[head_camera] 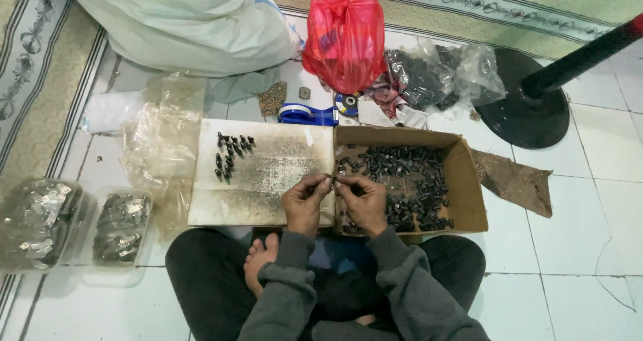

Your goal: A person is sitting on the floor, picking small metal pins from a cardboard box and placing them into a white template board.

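Observation:
I sit cross-legged on a tiled floor. My left hand [305, 200] and my right hand [362, 200] meet fingertip to fingertip over the edge of a cardboard box [472, 194], pinching a small dark metal part [333, 178] between them. The box holds several small dark metal parts [408, 180]. To its left lies a flat cardboard sheet [268, 174] with several of the same parts lined up [231, 153] near its far left corner.
Two clear plastic tubs of shiny pieces [40, 224] stand at my left. Behind the box are a red plastic bag [345, 40], clear bags of dark parts [435, 76], a blue tape dispenser [305, 115], a white sack [181, 20] and a black stand base [526, 107].

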